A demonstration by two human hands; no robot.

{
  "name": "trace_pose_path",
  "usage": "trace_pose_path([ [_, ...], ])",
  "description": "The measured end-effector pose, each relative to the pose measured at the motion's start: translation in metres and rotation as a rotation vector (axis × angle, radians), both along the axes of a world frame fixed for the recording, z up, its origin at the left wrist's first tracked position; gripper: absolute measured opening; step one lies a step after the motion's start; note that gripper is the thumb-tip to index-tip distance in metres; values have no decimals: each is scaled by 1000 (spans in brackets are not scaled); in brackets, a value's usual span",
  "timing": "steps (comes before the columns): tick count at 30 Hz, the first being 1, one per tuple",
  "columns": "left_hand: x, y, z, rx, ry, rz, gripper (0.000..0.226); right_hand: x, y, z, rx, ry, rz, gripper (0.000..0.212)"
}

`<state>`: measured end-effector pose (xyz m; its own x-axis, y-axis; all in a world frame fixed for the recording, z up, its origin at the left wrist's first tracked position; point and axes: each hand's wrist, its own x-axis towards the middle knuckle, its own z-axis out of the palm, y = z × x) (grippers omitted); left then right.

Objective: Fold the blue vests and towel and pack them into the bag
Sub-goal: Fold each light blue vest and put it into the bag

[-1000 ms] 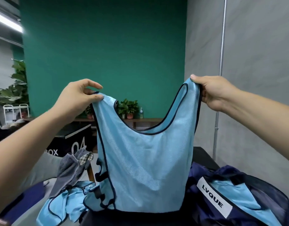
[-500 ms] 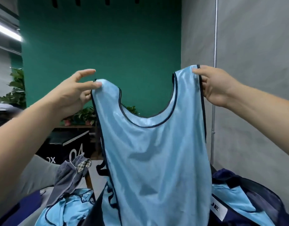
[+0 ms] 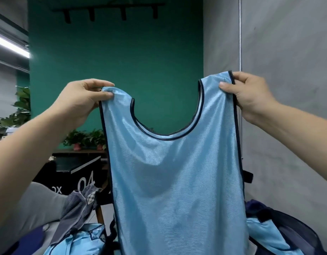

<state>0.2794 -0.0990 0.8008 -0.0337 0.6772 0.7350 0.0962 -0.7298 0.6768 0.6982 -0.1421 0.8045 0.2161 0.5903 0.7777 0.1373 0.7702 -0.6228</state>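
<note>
Blue slick vest (image 3: 177, 181) hangs pinched at both straps by my left hand (image 3: 79, 102) and right hand (image 3: 251, 94); one slip could drop it crumpled.

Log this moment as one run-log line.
step: fold not begun | blue vest: hanging unfolded | left hand: pinches one strap | right hand: pinches other strap | bag: lower right

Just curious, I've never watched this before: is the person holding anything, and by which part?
Yes, one light blue vest, hanging spread out. The left hand pinches one shoulder strap, the right hand the other, each grip at the strap's top.
</note>
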Motion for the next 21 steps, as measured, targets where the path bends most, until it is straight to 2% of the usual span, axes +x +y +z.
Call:
trace_pose_path([
  [11, 0, 4, 0, 50, 44, 72, 3, 6, -1, -1, 103, 8, -179, 20],
  [15, -1, 4, -2, 37, 85, 112, 9, 8, -3, -2, 133, -4, -230, 20],
  [18, 0, 4, -2, 29, 83, 135, 1, 10, -2, -1, 135, -16, -239, 24],
  [21, 4, 0, -1, -11, 94, 107, 3, 15, 2, 0, 105, -5, -250, 24],
])
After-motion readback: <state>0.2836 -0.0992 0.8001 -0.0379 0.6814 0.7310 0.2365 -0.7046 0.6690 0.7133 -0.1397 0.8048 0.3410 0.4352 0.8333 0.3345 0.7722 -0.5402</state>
